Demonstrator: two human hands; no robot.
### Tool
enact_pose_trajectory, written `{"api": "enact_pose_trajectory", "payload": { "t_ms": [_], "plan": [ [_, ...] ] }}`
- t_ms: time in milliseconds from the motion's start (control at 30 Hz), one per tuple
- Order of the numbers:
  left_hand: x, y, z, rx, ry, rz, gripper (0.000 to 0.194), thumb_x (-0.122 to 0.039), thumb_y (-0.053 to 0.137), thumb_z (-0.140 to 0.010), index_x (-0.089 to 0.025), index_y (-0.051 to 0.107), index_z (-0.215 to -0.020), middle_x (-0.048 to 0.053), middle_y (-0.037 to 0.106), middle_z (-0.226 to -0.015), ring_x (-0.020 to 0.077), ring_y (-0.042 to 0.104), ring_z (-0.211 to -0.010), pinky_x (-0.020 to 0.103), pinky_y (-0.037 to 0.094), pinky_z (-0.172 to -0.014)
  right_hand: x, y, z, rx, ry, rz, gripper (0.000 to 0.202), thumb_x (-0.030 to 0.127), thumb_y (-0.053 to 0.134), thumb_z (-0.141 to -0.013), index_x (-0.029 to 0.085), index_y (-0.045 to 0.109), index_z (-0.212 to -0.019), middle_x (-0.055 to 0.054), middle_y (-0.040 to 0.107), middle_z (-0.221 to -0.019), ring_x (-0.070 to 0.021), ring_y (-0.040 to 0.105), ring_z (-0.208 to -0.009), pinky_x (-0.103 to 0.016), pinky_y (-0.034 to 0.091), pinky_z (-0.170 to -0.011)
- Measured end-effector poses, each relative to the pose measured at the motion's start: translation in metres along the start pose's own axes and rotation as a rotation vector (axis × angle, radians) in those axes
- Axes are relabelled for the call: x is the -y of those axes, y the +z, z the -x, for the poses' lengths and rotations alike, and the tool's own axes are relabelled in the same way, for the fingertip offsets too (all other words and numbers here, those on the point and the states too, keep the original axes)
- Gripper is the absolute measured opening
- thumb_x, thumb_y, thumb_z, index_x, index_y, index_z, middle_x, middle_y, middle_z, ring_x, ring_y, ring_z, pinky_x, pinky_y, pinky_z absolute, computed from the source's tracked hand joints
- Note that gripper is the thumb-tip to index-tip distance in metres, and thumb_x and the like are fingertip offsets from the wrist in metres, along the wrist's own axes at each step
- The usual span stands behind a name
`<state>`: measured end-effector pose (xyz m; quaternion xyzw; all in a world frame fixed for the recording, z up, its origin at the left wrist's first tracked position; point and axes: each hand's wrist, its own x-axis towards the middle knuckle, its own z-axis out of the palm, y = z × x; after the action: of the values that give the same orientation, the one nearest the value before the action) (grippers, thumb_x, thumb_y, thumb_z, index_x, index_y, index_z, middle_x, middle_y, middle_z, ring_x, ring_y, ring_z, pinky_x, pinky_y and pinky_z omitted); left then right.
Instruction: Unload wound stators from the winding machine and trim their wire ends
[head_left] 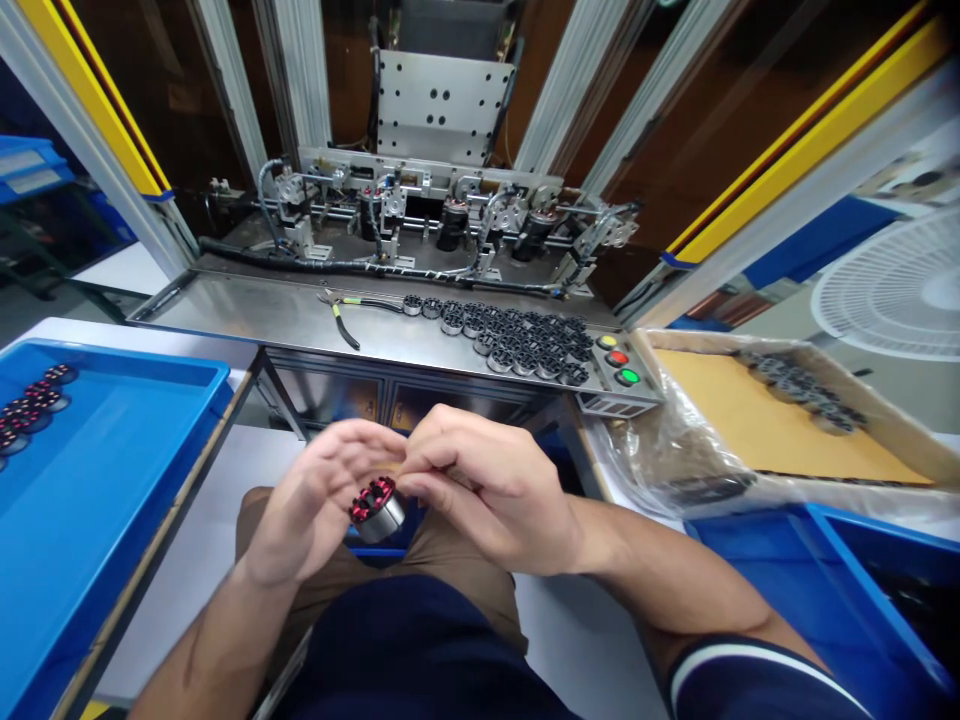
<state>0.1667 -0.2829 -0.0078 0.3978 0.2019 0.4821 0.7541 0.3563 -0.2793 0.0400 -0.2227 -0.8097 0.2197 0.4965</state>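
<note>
A round metal part with red windings and black slots (pixel 378 510) is between my hands, above my lap. My left hand (pixel 319 500) curves around its left side, the fingers bent over behind it. At its upper right edge, the thumb and forefinger of my right hand (pixel 487 485) are pinched together; what lies between them is too small to make out. Many black ring parts (pixel 525 340) stand in a cluster on the metal ledge (pixel 247 315), and pliers with black and green handles (pixel 345 322) lie to their left.
Beyond the ledge stands a machine fixture (pixel 454 225). Yellow, red and green buttons (pixel 618 358) are at its right end. A blue tray (pixel 97 520) with wound parts is left; an open carton (pixel 795 475) with black parts and a white fan (pixel 892 285) are right.
</note>
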Motion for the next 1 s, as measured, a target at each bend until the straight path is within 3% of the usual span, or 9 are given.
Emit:
{"api": "enact_pose_trajectory", "payload": {
  "t_ms": [133, 233, 333, 433, 567, 667, 800, 900, 1000],
  "plan": [
    [0.001, 0.001, -0.001, 0.261, -0.333, 0.056, 0.051, -0.057, 0.053, -0.091, -0.01, 0.073, -0.089, 0.012, 0.075, -0.07, 0.0219, 0.072, -0.061, 0.026, 0.055, -0.053, 0.003, -0.004, -0.003, 0.032, -0.02, 0.035, 0.008, 0.014, 0.061, -0.094, 0.013, 0.066, -0.088, -0.005, 0.068, -0.074, -0.0127, 0.063, -0.071, -0.023, 0.055, -0.065],
    [0.002, 0.005, 0.005, 0.122, -0.142, 0.012, 0.027, -0.035, 0.068, -0.088, -0.018, 0.071, -0.108, 0.008, 0.077, -0.083, 0.0206, 0.075, -0.071, 0.025, 0.058, -0.06, 0.003, -0.005, -0.003, -0.002, 0.013, 0.078, 0.008, 0.013, 0.061, -0.093, 0.013, 0.066, -0.088, -0.006, 0.068, -0.076, -0.013, 0.063, -0.071, -0.025, 0.055, -0.065],
    [0.001, 0.007, 0.009, -0.075, 0.103, -0.047, 0.038, -0.014, 0.079, -0.076, -0.029, 0.07, -0.11, 0.002, 0.075, -0.109, 0.0191, 0.074, -0.094, 0.028, 0.06, -0.081, 0.001, -0.004, -0.003, -0.056, 0.08, 0.097, 0.009, 0.011, 0.062, -0.092, 0.014, 0.067, -0.085, -0.005, 0.068, -0.075, -0.013, 0.063, -0.069, -0.025, 0.055, -0.064],
    [-0.001, 0.007, 0.006, -0.14, 0.212, 0.034, 0.041, -0.026, 0.085, -0.07, -0.031, 0.07, -0.107, -0.002, 0.073, -0.113, 0.0212, 0.068, -0.113, 0.029, 0.055, -0.095, 0.0, -0.003, -0.004, -0.072, 0.081, 0.046, 0.009, 0.012, 0.063, -0.092, 0.014, 0.066, -0.083, -0.005, 0.067, -0.074, -0.0127, 0.063, -0.069, -0.024, 0.054, -0.063],
    [-0.002, 0.003, -0.004, 0.098, -0.212, 0.099, 0.055, -0.065, 0.059, -0.083, -0.014, 0.075, -0.094, 0.012, 0.078, -0.087, 0.0265, 0.075, -0.084, 0.033, 0.06, -0.074, 0.0, -0.005, -0.006, 0.027, -0.01, -0.032, 0.009, 0.014, 0.061, -0.094, 0.012, 0.066, -0.086, -0.006, 0.069, -0.075, -0.0125, 0.063, -0.071, -0.023, 0.056, -0.067],
    [-0.001, 0.003, -0.005, 0.304, -0.457, 0.109, 0.062, -0.065, 0.046, -0.09, -0.009, 0.075, -0.088, 0.015, 0.076, -0.071, 0.0266, 0.075, -0.064, 0.031, 0.057, -0.055, 0.001, -0.008, -0.007, 0.063, -0.029, -0.012, 0.01, 0.016, 0.059, -0.095, 0.013, 0.066, -0.088, -0.005, 0.069, -0.076, -0.0128, 0.064, -0.074, -0.023, 0.056, -0.068],
    [-0.001, 0.007, 0.003, 0.093, -0.172, 0.052, 0.028, -0.038, 0.066, -0.088, -0.021, 0.071, -0.11, 0.007, 0.078, -0.089, 0.0195, 0.076, -0.073, 0.024, 0.059, -0.06, -0.001, -0.007, -0.005, 0.012, 0.029, 0.051, 0.01, 0.014, 0.06, -0.094, 0.013, 0.066, -0.086, -0.005, 0.068, -0.075, -0.0132, 0.063, -0.072, -0.025, 0.056, -0.067],
    [-0.001, 0.009, 0.006, -0.062, 0.08, -0.013, 0.038, -0.018, 0.079, -0.076, -0.029, 0.069, -0.111, 0.0, 0.075, -0.109, 0.0168, 0.074, -0.092, 0.024, 0.059, -0.08, -0.003, -0.004, -0.003, -0.06, 0.072, 0.072, 0.009, 0.011, 0.062, -0.092, 0.012, 0.067, -0.084, -0.006, 0.068, -0.075, -0.0129, 0.062, -0.069, -0.025, 0.055, -0.065],
    [-0.001, 0.008, 0.003, -0.137, 0.219, 0.024, 0.039, -0.027, 0.086, -0.068, -0.029, 0.07, -0.104, -0.002, 0.074, -0.108, 0.0198, 0.067, -0.112, 0.027, 0.055, -0.094, -0.005, -0.003, -0.004, -0.07, 0.05, 0.003, 0.01, 0.011, 0.062, -0.092, 0.013, 0.067, -0.083, -0.005, 0.068, -0.074, -0.0128, 0.063, -0.071, -0.025, 0.055, -0.066]
  ]
}}
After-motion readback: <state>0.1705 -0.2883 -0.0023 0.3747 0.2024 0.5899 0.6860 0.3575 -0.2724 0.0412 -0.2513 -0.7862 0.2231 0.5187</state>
